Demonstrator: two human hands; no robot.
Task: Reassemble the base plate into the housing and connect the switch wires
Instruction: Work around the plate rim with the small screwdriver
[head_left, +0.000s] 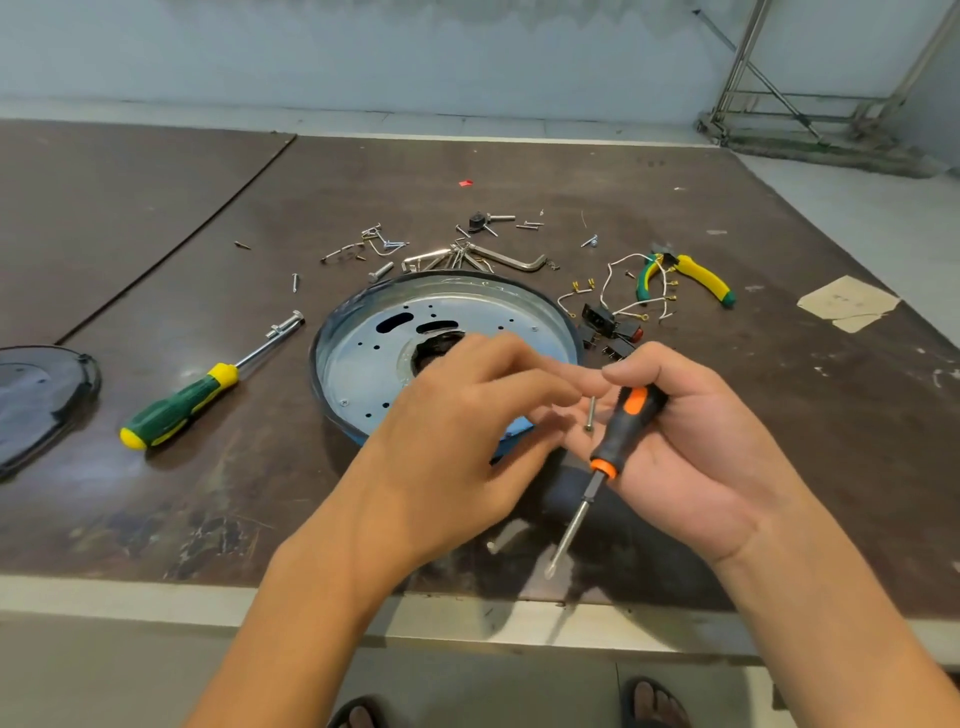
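Note:
A round blue housing (332, 332) lies on the brown table with the silver base plate (363, 364) seated inside it. My right hand (691, 452) grips a black-and-orange screwdriver (623, 431), its shaft pointing down toward me. My left hand (457, 447) hovers over the housing's near rim, its fingertips meeting my right fingers around a small screw (589, 413). Which hand holds the screw I cannot tell. Black switches (608, 325) with white wires (628, 291) lie just right of the housing.
A green-and-yellow screwdriver (179, 405) lies left of the housing. Loose screws and hex keys (483, 257) are scattered behind it. Yellow-green pliers (696, 275) rest at the right, a dark cover (36, 400) at the far left, a paper scrap (847, 304) at the right edge.

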